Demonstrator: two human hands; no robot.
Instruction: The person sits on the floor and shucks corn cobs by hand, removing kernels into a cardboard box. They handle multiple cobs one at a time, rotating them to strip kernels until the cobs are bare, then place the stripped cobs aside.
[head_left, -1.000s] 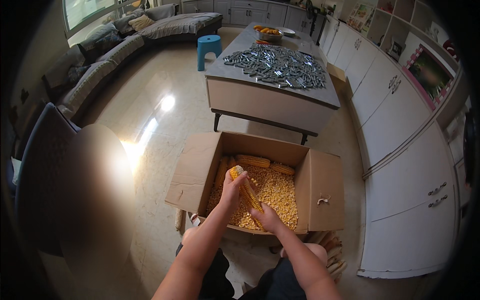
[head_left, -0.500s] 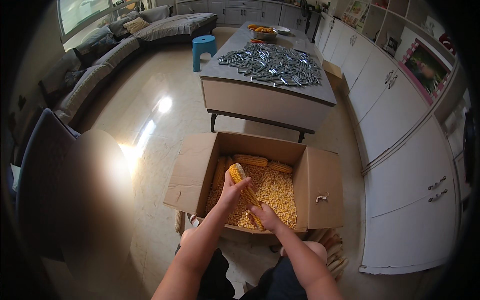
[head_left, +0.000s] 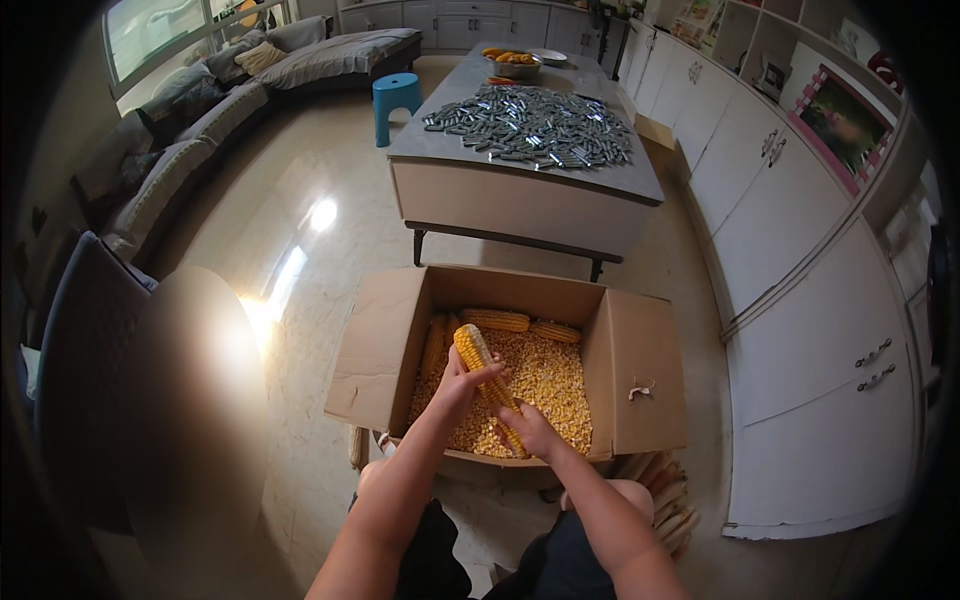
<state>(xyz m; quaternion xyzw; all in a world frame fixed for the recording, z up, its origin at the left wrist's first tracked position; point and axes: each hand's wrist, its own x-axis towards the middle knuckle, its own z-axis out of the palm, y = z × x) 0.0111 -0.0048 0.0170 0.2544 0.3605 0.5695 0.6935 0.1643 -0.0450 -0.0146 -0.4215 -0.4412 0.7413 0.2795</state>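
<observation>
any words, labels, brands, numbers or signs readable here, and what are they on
None that can be read.
Cardboard box: no legible print on the sides that show.
Ear of corn in the hands: no label.
Pink-edged frame on the right: blurred, no words to make out.
Small grey pieces on the table: too small to tell if marked.

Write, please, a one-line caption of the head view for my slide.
Left hand and right hand grip a partly shelled cob over loose kernels in an open box.
</observation>
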